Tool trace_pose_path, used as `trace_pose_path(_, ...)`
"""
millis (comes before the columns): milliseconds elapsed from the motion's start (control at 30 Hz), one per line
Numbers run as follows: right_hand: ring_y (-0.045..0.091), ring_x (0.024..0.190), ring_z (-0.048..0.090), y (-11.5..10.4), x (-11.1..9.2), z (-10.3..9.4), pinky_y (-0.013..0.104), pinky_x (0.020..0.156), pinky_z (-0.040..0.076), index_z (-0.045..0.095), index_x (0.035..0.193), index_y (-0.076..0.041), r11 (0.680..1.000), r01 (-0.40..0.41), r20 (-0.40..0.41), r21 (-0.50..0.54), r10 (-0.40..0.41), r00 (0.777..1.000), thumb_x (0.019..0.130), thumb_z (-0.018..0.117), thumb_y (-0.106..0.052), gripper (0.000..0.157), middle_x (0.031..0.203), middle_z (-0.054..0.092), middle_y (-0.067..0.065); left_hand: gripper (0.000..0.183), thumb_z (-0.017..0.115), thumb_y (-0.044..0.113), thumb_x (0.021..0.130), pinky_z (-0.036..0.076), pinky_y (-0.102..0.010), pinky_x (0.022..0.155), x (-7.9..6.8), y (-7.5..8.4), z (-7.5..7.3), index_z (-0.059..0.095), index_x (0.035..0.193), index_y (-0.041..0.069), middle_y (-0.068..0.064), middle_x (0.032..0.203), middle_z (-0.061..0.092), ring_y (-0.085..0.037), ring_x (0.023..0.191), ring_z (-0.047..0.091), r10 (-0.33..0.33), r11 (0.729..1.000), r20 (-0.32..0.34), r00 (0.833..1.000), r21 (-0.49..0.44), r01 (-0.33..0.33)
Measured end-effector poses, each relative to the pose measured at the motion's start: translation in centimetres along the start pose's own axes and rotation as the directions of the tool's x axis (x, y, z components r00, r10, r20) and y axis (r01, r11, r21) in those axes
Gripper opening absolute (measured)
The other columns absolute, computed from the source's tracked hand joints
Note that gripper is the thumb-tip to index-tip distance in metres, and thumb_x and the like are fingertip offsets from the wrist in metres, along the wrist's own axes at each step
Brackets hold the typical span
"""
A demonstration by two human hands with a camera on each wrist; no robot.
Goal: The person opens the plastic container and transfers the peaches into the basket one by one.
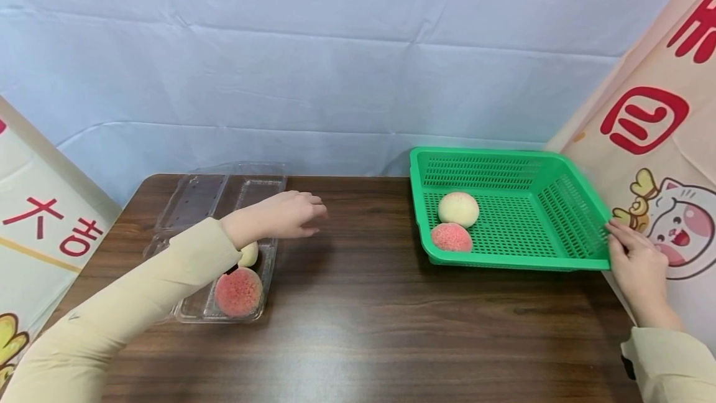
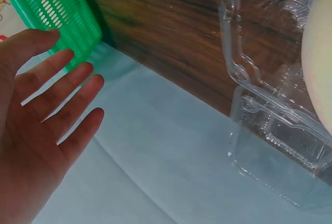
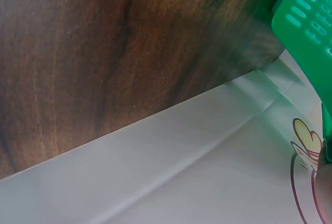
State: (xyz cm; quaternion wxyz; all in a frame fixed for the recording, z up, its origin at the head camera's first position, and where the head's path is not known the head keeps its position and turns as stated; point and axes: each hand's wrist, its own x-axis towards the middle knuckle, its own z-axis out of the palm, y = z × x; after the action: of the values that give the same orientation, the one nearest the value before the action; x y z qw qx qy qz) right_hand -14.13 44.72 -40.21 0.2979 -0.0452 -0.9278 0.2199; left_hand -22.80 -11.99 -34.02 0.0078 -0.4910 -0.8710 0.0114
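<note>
My left hand [image 1: 288, 215] hovers above the clear plastic clamshell box [image 1: 270, 282], palm down and holding nothing. The left wrist view shows its fingers [image 2: 65, 97] spread and relaxed. Inside the box sit a red-pink peach [image 1: 238, 292] and a pale peach [image 1: 248, 255], the latter partly covered by my left sleeve. At the right, my right hand [image 1: 637, 260] grips the rim of the green plastic basket [image 1: 514, 262] at its near right corner. A cream peach [image 1: 458, 209] and a pink peach [image 1: 450, 238] lie in the basket's left end.
Both containers stand on a dark wooden table [image 1: 358, 328]. The box's hinged lid [image 1: 192, 201] lies open toward the back left. A pale blue cloth [image 1: 335, 79] hangs behind the table, and printed cloths [image 1: 671, 204] hang at both sides.
</note>
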Motion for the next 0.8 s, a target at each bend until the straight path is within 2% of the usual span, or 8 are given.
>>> trace_pose_path(167, -0.015, 0.12, 0.028, 0.0, 0.0, 0.0, 0.052, 0.095, 0.027, 0.06, 0.113, 0.007, 1.0, -0.004, 0.001, 0.008, 0.004, 1.0, 0.091, 0.041, -0.01, 0.033, 0.107, 0.024, -0.052, 0.026, 0.065, 0.021, 0.083, 0.048, -0.037, 0.077, -0.6, 0.0, -0.2, 0.063, 0.105, 0.008, -0.006, 0.098, 0.062, -0.022, 0.089, 0.06, -0.013, 1.0, 0.015, 1.0, -0.007, 0.013)
trace_pose_path(467, -0.015, 0.12, 0.028, -0.1, 0.0, -0.1, 0.051, 0.097, 0.027, 0.06, 0.113, 0.007, 1.0, -0.003, -0.002, 0.01, 0.003, 1.0, 0.091, 0.041, -0.01, 0.034, 0.107, 0.025, -0.052, 0.024, 0.066, 0.02, 0.082, 0.049, -0.038, 0.075, -1.4, -0.2, -0.6, 0.064, 0.103, 0.007, -0.006, 0.096, 0.062, -0.022, 0.088, 0.06, -0.023, 1.0, -0.001, 1.0, -0.011, 0.023)
trace_pose_path(667, -0.01, 0.123, 0.03, 0.0, 0.0, -0.1, 0.05, 0.099, 0.026, 0.06, 0.114, 0.007, 1.0, -0.011, 0.006, 0.01, 0.011, 1.0, 0.091, 0.041, -0.011, 0.034, 0.107, 0.025, -0.051, 0.026, 0.066, 0.019, 0.081, 0.049, -0.039, 0.075, -1.9, -0.4, -0.4, 0.064, 0.103, 0.005, -0.007, 0.096, 0.062, -0.022, 0.087, 0.061, -0.019, 1.0, -0.019, 1.0, -0.008, 0.019)
trace_pose_path(800, -0.006, 0.124, 0.032, 0.0, 0.0, 0.0, 0.045, 0.102, 0.025, 0.06, 0.114, 0.007, 1.0, -0.008, 0.003, 0.011, 0.008, 1.0, 0.091, 0.041, -0.011, 0.034, 0.108, 0.025, -0.051, 0.027, 0.066, 0.02, 0.081, 0.049, -0.039, 0.074, -2.3, -0.5, -0.2, 0.063, 0.102, 0.003, -0.008, 0.094, 0.062, -0.022, 0.086, 0.061, -0.019, 1.0, -0.029, 0.999, -0.003, 0.019)
